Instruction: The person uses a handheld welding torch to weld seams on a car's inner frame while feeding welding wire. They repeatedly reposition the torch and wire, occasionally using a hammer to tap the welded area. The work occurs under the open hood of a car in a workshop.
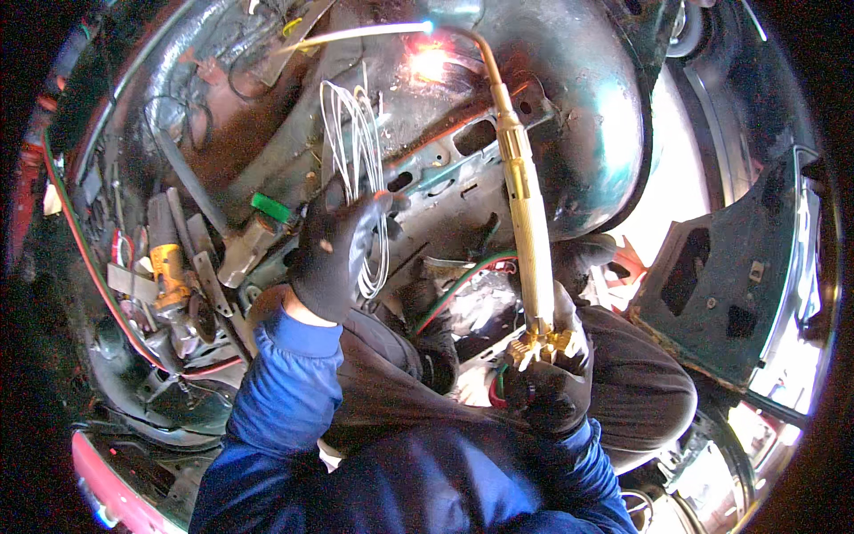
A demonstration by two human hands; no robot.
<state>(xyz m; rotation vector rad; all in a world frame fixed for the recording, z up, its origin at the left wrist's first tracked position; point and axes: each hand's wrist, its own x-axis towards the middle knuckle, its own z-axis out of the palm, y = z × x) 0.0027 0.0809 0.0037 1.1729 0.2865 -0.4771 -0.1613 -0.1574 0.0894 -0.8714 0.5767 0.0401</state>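
Note:
My right hand [560, 383], in a black glove, is wrapped round the valve end of a brass gas torch [529, 214]. The torch points away from me, and its bent tube curves left at the top. From its tip a long pale flame [356, 35] streams to the left, blue-white at its root. A red-hot-looking glow [429, 64] shows on the metal panel just below the tip. Left of the torch my left hand [334, 254], also gloved, grips a loose coil of thin silvery wire [356, 133]. Some of its fingers are hidden behind the coil.
Bare car-body metal surrounds me, with a slotted bracket [440, 156] under the torch tip. A yellow angle grinder [167, 267] lies among tools at left, near a green-topped metal piece [269, 207]. Red and green hoses [467, 283] run by my legs. A dark panel [712, 294] stands right.

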